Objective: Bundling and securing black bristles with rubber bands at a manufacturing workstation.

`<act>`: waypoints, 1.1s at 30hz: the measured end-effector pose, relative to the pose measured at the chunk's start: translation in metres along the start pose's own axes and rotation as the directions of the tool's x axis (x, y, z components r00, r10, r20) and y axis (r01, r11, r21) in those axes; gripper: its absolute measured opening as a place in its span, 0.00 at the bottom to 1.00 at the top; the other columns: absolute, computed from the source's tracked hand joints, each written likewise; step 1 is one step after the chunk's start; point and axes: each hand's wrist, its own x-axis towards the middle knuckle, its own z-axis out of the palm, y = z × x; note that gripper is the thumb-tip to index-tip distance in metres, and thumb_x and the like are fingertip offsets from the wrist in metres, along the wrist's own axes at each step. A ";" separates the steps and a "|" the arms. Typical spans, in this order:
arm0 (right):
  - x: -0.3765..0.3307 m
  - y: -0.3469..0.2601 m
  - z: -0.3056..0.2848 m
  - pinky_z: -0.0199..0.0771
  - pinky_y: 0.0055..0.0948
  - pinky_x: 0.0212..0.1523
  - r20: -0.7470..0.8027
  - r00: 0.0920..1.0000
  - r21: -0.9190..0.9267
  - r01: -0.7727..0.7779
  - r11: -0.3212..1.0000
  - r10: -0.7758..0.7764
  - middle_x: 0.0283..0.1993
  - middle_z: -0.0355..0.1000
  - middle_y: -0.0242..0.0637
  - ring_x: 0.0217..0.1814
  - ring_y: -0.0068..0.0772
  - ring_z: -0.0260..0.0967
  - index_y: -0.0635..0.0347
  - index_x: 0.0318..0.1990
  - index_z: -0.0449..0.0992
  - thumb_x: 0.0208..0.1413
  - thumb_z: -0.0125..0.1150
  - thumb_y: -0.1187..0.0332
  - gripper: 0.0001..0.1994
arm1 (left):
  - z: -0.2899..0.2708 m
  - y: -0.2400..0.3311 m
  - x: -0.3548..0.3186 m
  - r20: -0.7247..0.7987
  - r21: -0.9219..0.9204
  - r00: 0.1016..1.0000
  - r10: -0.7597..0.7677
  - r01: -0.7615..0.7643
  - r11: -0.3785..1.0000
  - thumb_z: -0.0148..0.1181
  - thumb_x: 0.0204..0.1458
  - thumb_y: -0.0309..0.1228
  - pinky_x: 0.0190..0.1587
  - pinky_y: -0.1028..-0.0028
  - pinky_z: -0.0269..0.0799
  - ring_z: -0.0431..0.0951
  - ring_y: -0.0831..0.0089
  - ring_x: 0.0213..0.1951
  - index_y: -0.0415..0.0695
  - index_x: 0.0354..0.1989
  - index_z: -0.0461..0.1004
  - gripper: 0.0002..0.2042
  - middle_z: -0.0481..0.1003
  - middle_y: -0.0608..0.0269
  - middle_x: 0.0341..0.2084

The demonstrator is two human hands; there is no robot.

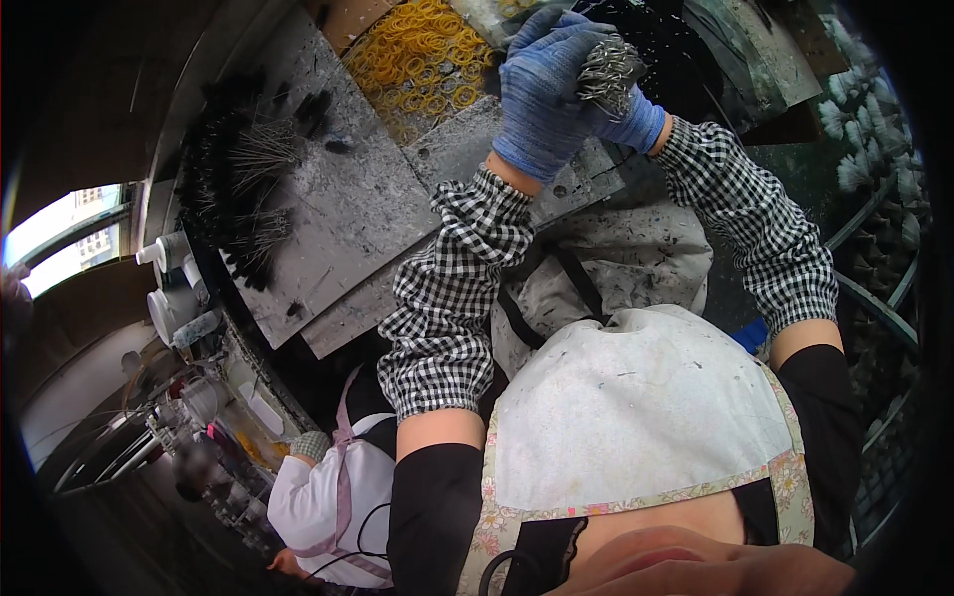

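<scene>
Both my hands wear blue knitted gloves and meet above the far edge of the work table (348,214). My left hand (545,99) wraps round one side of a bundle of metal wire stems (608,74), its fingers closed. From the other side my right hand (639,121) closes on the same bundle, partly hidden behind it. The silvery stem ends point up toward me. What the other end of the bundle carries is hidden. Left of my hands, yellow rubber bands (422,55) lie in a loose heap.
Black-bristled wire brushes (263,144) are piled on the table's left side. Beyond my hands is a dark area with pale specks (661,35). White-tufted brushes (865,124) stand at the far right. A co-worker in a white top (333,497) is at lower left, near machinery (209,437).
</scene>
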 end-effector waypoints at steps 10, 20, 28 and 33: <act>0.127 -0.020 0.017 0.78 0.45 0.46 0.223 0.972 -0.607 0.076 0.791 0.078 0.40 0.80 0.44 0.47 0.45 0.79 0.57 0.43 0.83 0.53 0.64 0.64 0.12 | -0.107 0.013 -0.038 0.699 0.674 0.079 -0.711 -0.406 0.618 0.57 0.60 0.30 0.47 0.60 0.76 0.85 0.62 0.42 0.51 0.45 0.80 0.08 0.84 0.61 0.35; 0.168 0.051 0.068 0.76 0.48 0.35 0.185 0.982 -0.785 0.162 0.598 -0.024 0.25 0.77 0.42 0.30 0.47 0.77 0.55 0.23 0.82 0.47 0.63 0.64 0.08 | -0.150 -0.007 -0.029 0.531 0.654 0.475 -0.701 0.296 0.696 0.62 0.59 0.26 0.42 0.65 0.81 0.86 0.61 0.37 0.45 0.54 0.76 0.14 0.84 0.54 0.37; 0.159 -0.078 0.046 0.77 0.37 0.57 0.098 0.981 -0.549 0.196 0.812 -0.170 0.45 0.79 0.36 0.51 0.40 0.76 0.50 0.51 0.80 0.62 0.67 0.59 0.14 | -0.167 -0.038 -0.014 0.337 -0.117 0.346 -0.876 0.938 0.325 0.68 0.61 0.38 0.33 0.74 0.75 0.77 0.79 0.30 0.41 0.48 0.78 0.15 0.80 0.66 0.31; 0.135 -0.066 0.017 0.79 0.37 0.59 0.193 0.921 0.101 0.324 0.941 -0.338 0.54 0.77 0.40 0.57 0.37 0.75 0.58 0.51 0.79 0.69 0.56 0.62 0.12 | -0.162 -0.025 -0.019 0.299 -0.355 0.333 -0.894 0.909 0.220 0.66 0.62 0.36 0.33 0.77 0.75 0.77 0.79 0.28 0.43 0.41 0.80 0.10 0.78 0.68 0.26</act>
